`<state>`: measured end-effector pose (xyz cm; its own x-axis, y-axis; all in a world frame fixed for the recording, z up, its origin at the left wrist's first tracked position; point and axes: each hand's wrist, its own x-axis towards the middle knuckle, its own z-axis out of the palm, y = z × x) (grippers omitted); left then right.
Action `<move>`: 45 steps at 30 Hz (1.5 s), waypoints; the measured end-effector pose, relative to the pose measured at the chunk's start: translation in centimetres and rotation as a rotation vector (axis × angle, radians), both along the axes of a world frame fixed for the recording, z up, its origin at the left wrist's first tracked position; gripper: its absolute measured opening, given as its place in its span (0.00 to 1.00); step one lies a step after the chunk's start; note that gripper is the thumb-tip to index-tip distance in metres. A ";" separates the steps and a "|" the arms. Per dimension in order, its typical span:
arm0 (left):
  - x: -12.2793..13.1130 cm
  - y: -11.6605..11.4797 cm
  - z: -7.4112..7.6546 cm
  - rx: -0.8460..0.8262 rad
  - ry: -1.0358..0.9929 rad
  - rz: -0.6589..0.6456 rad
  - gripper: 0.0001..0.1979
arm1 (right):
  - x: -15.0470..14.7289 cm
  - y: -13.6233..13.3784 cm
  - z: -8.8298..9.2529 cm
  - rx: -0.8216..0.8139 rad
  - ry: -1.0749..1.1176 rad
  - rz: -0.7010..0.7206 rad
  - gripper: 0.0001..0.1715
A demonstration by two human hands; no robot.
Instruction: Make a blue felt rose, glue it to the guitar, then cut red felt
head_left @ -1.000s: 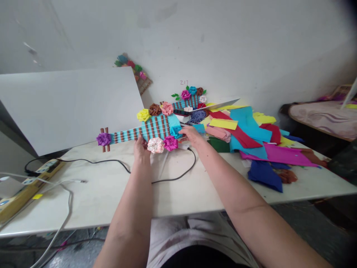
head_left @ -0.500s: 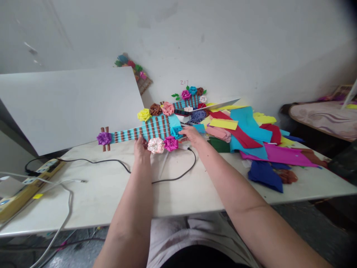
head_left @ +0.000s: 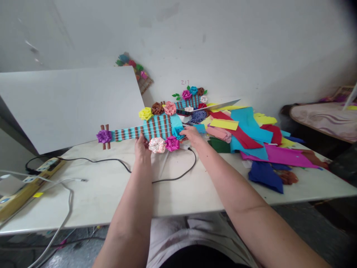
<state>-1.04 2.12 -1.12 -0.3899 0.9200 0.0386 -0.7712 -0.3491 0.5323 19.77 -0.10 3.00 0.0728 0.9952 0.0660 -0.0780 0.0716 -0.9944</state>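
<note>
The paper guitar (head_left: 150,128) is held tilted just over the white table (head_left: 111,193). The pile of coloured sheets (head_left: 251,137) lies to the right of the guitar; the left hand (head_left: 142,147) grasps the guitar's lower edge; the right hand (head_left: 192,134) touches the blue flower (head_left: 176,131) at its wide end, pinching or only pressing I cannot tell; the other flowers look already fixed, and this one seems not yet settled.

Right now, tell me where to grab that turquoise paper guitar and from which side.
Grip the wide striped body of the paper guitar on its bare lower edge, coming from the near side, where the left hand sits. The neck looks thin and bendy, and paper flowers crowd the other edges; they would probably crush.
</note>
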 end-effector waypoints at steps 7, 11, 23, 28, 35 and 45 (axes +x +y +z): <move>0.1 -0.1 0.1 0.009 -0.002 0.017 0.08 | -0.1 0.0 0.0 0.000 0.007 -0.043 0.04; 0.4 -0.4 0.5 -0.003 0.018 0.033 0.09 | -0.2 0.2 -0.2 0.000 0.007 -0.068 0.04; 0.5 -0.8 0.8 0.020 0.020 0.020 0.09 | -0.3 0.9 -1.0 0.014 0.004 -0.088 0.03; 0.9 -1.2 1.1 0.048 0.059 0.038 0.08 | -0.4 1.3 -1.4 0.009 -0.007 -0.130 0.04; 0.6 -1.0 1.0 0.038 0.058 0.029 0.07 | -0.4 0.8 -1.2 0.004 0.002 -0.091 0.04; 0.3 -0.4 0.5 -0.009 -0.018 0.033 0.04 | 0.5 -0.7 0.3 0.037 0.066 0.124 0.05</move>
<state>-0.79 1.70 -0.60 -0.4209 0.9068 0.0227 -0.7687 -0.3698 0.5218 20.28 -0.77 3.32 -0.0448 0.9938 0.1020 -0.1536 0.0940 -0.9837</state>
